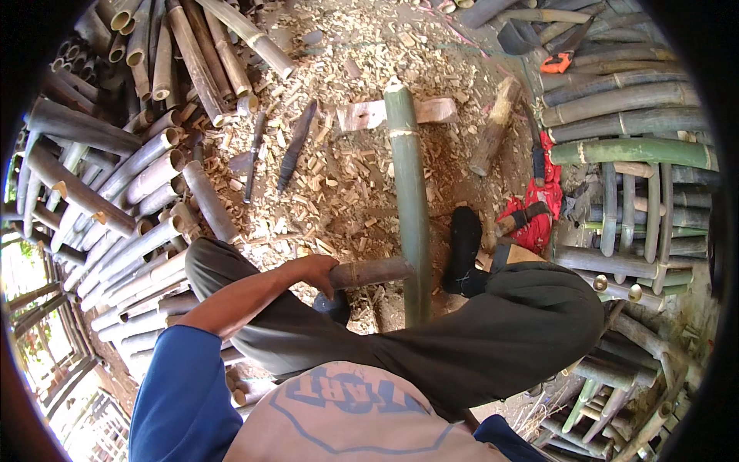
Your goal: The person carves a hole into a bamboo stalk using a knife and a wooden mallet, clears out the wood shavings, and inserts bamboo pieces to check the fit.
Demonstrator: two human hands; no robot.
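Observation:
My left hand [315,274] is closed round the left end of a short brown bamboo piece [372,272]. The piece lies level in front of me, and its right end overlaps a long green bamboo pole [409,200]; I cannot tell whether they touch. That pole runs away from me between my legs, its far part over a pale flat block of wood [362,115]. My right hand is out of sight; only a blue sleeve [504,440] shows at the lower edge.
Dark blades [297,146] lie among wood chips [331,177] ahead. A short log [496,127], a knife [534,146], a red cloth [548,196] and an orange-handled saw [557,61] lie to the right. Bamboo stacks [146,181] flank both sides.

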